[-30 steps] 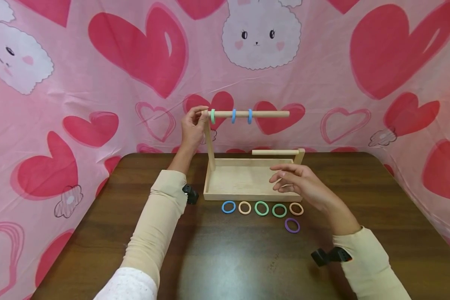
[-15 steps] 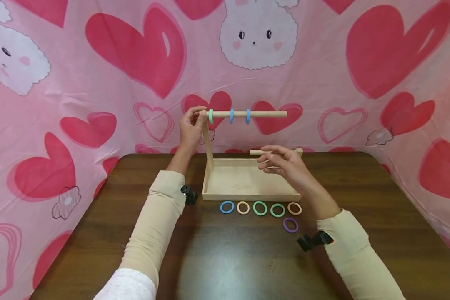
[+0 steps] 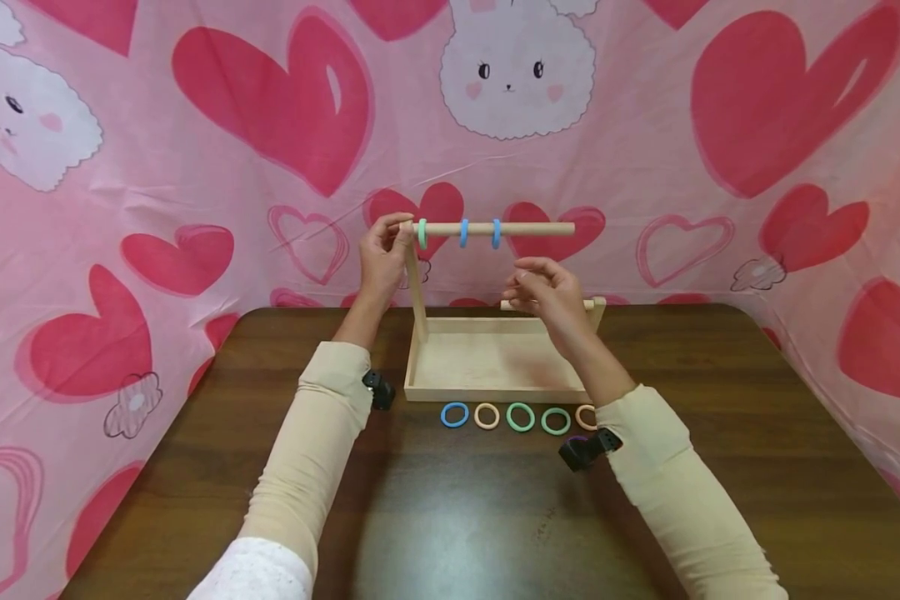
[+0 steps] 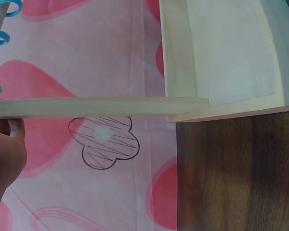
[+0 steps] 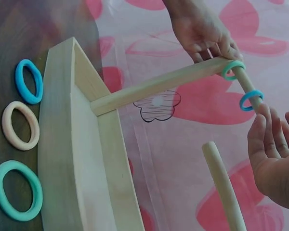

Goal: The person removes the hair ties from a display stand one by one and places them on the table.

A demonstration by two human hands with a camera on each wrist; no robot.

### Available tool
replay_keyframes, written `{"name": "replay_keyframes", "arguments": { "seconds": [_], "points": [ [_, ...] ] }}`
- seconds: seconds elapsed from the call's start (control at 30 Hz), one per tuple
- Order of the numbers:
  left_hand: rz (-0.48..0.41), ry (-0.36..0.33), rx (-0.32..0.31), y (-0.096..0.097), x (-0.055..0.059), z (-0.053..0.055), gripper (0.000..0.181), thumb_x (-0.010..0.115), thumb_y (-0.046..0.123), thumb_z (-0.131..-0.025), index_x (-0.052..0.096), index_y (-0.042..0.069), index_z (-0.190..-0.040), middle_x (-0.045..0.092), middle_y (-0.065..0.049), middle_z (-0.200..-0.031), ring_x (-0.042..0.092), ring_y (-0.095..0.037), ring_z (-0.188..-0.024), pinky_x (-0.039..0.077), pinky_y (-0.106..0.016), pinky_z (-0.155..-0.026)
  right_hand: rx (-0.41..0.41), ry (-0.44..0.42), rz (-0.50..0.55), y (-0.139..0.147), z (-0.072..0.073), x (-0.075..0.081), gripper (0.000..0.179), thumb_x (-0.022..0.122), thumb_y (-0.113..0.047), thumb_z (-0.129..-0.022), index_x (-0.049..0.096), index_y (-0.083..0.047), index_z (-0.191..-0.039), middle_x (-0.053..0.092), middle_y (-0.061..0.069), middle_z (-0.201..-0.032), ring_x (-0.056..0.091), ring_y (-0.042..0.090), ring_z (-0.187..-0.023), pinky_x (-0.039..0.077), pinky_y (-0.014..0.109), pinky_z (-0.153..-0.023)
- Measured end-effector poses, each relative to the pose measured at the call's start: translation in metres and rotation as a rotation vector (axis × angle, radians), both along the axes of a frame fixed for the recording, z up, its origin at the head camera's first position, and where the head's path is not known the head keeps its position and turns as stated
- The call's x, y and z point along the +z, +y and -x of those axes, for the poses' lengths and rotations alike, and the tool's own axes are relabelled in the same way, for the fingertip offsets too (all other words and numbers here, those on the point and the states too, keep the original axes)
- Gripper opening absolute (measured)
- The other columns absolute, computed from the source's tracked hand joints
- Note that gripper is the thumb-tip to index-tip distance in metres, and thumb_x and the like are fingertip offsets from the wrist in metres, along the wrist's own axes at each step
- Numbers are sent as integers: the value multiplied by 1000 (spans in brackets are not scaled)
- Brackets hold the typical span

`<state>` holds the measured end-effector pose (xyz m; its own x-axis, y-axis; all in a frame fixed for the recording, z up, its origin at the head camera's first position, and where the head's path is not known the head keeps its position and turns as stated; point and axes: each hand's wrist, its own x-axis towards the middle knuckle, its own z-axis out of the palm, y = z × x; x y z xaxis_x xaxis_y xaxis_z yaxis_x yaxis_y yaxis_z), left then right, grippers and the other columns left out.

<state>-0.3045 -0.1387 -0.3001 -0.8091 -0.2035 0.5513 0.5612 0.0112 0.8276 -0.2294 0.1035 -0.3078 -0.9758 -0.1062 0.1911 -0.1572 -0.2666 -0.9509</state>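
My left hand (image 3: 384,258) grips the top of the upright wooden post (image 3: 419,296), thumb and fingers around its upper end. From that end a wooden rod (image 3: 536,228) reaches right, carrying a green ring (image 3: 422,234) nearest the post and two blue rings, one of them a blue ring (image 3: 497,234) farther out. My right hand (image 3: 558,304) is raised below the rod's free end, fingers bent loosely with nothing in them. In the right wrist view its fingertips (image 5: 263,109) overlap the rod just beyond a blue ring (image 5: 245,107).
Under the post lies a shallow wooden tray (image 3: 487,395). A shorter, lower rod (image 3: 508,305) stands at its right, partly behind my right hand. Blue (image 5: 18,79), cream (image 5: 7,127) and green rings (image 5: 0,192) lie in front among several; my right wrist mostly hides a purple ring.
My right hand has moved up and left from over the tray's right side to just below the upper rod, its fingers bending more. The left hand stays at the post.
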Motion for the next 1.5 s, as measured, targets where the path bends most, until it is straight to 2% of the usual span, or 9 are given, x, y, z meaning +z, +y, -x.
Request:
{"name": "replay_keyframes", "arguments": {
  "seconds": [0.13, 0.23, 0.77, 1.13, 1.5],
  "points": [
    [3, -6, 0, -1, 0, 0, 22, 61, -1, -98, 62, -14, -115, 62, 21, -79, 59, 2, -77, 50, -16, -73, -5, -1, 10, -10, 7, 3, 11, 53, -4, -102, 59, -8, -111, 72, -8, -79, 71, 4, -69, 60, 19, -68],
    [13, -11, -5, -2, 0, 0, 23, 61, 0, -98, 62, -14, -117, 62, 21, -81, 60, 2, -79, 50, -16, -75, -22, -10, 19, -16, 12, 5, 11, 55, -4, -102, 59, -10, -111, 72, -8, -78, 71, 4, -67, 60, 19, -67],
    [10, -23, -5, -2, -1, 0, 24, 61, 1, -99, 62, -13, -118, 63, 19, -82, 60, 1, -79, 50, -17, -76, -233, -96, 199, -41, 34, 8, 12, 65, 1, -95, 60, -9, -100, 70, -6, -68, 69, 4, -56, 58, 18, -59],
    [19, -35, -6, -3, -1, 0, 25, 61, 3, -99, 62, -12, -119, 62, 19, -85, 60, 0, -81, 51, -17, -79, -220, -186, 255, -52, 45, 7, 14, 67, -2, -93, 60, -14, -97, 69, -4, -69, 68, 6, -54, 58, 19, -57],
    [14, -14, -11, -2, -1, 0, 23, 60, 2, -99, 62, -13, -118, 63, 17, -85, 60, 0, -81, 51, -17, -77, -215, -188, 255, -54, 50, 7, 9, 64, -4, -97, 63, -12, -95, 67, -4, -68, 67, 5, -52, 57, 18, -54]
  ]
}}
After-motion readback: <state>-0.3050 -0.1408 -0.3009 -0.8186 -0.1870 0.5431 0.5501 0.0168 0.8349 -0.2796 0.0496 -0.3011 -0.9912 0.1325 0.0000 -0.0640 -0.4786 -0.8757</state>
